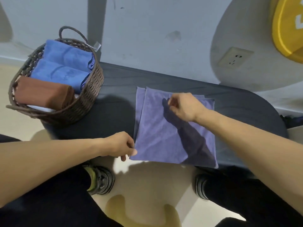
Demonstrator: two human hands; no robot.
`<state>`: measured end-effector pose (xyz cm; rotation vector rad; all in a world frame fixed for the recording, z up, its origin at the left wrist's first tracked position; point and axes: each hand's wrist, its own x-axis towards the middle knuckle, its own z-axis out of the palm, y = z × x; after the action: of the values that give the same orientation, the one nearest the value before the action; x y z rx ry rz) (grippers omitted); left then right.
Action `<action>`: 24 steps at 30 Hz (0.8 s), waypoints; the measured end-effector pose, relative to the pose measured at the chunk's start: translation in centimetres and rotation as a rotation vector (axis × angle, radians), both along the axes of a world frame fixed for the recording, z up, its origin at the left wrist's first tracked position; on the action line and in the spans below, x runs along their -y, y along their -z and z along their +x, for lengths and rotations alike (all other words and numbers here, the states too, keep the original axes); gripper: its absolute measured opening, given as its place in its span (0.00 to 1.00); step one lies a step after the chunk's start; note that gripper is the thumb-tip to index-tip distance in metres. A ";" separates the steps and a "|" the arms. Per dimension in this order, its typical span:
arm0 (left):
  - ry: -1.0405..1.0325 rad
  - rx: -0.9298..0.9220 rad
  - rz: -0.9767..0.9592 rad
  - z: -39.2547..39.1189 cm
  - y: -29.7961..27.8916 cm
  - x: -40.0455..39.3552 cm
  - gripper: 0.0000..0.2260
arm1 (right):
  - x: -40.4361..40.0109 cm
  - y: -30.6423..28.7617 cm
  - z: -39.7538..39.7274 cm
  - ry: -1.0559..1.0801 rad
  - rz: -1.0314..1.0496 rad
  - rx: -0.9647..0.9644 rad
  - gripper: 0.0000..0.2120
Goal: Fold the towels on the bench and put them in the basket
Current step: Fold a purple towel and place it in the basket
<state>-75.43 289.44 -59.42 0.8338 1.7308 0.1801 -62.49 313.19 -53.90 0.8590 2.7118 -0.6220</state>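
A purple towel (160, 133), folded in half, lies flat on the dark bench (114, 89). My left hand (121, 145) pinches its near left corner at the bench's front edge. Over the towel's far part my right hand (183, 106) hovers with loosely curled fingers and holds nothing that I can see. A brown wicker basket (88, 99) stands on the bench's left end. Folded inside it are two blue towels (65, 63) and a brown towel (42, 94).
A grey wall runs right behind the bench, with a power socket (235, 58) at the right. A yellow object (288, 27) hangs at the top right. My two feet (101, 180) stand on the pale floor below the bench's front edge.
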 end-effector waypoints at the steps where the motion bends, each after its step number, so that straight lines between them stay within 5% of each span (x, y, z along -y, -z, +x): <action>1: -0.018 0.027 -0.003 -0.2 0.0 0.1 0.12 | -0.2 0.7 -2.3 0.019 -0.026 -0.052 0.06; 6: -0.032 0.113 -0.022 -0.7 -0.6 0.7 0.11 | -1.2 4.5 -9.8 0.059 -0.128 -0.102 0.17; 10: -0.059 0.172 0.007 -1.0 -0.6 1.6 0.10 | -2.2 5.8 -11.2 0.006 -0.137 -0.031 0.07; 14: -0.080 0.204 0.006 -1.1 -0.4 2.1 0.09 | -2.8 5.4 -12.4 0.023 -0.218 -0.189 0.08; 24: -0.199 0.285 0.067 -1.8 -1.1 3.6 0.08 | -1.9 6.5 -15.3 -0.050 -0.172 -0.071 0.11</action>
<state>-77.24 285.83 -58.35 0.6479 1.5420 0.4713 -77.74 315.09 -60.36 0.7372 2.6841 -0.8755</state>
